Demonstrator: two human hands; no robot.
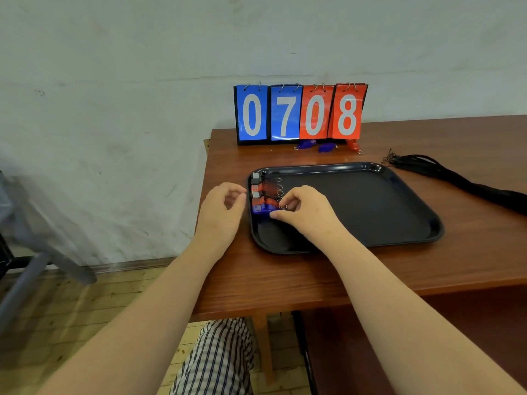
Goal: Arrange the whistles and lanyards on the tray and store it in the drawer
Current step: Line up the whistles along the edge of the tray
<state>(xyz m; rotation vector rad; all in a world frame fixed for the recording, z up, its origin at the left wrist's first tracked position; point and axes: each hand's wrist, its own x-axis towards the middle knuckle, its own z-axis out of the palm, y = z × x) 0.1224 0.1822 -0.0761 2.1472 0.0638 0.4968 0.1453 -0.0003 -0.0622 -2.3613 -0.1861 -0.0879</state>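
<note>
Nearest of all, the right hand (302, 208) is over the tray (370, 212) at its left end. Thumb and forefinger are pinched on the blue whistle (261, 208), right at its ring end. The whistle lies with its long axis along the tray's length, mouthpiece toward the left rim and ring toward the tray's middle. It sits at the near end of the row of whistles (261, 188), just beside the red one above it.

The left hand (225, 206) hangs just outside the tray's left rim with its fingers curled in. Whether they touch a mouthpiece or hold anything cannot be told from here.

The rest of the tray, from the row rightward, is bare black surface.

Beyond the tray's far rim, three loose whistles (326, 147) wait on the table (285, 275), two blue and one red, at the foot of the scoreboard (299, 114). They lie up and to the right of the fingers, so the right hand looks the nearer one for the next fetch.

Off the tray's far right corner the black lanyards (456, 178) trail away to the right, not yet on the tray, also on the right hand's side.
</note>
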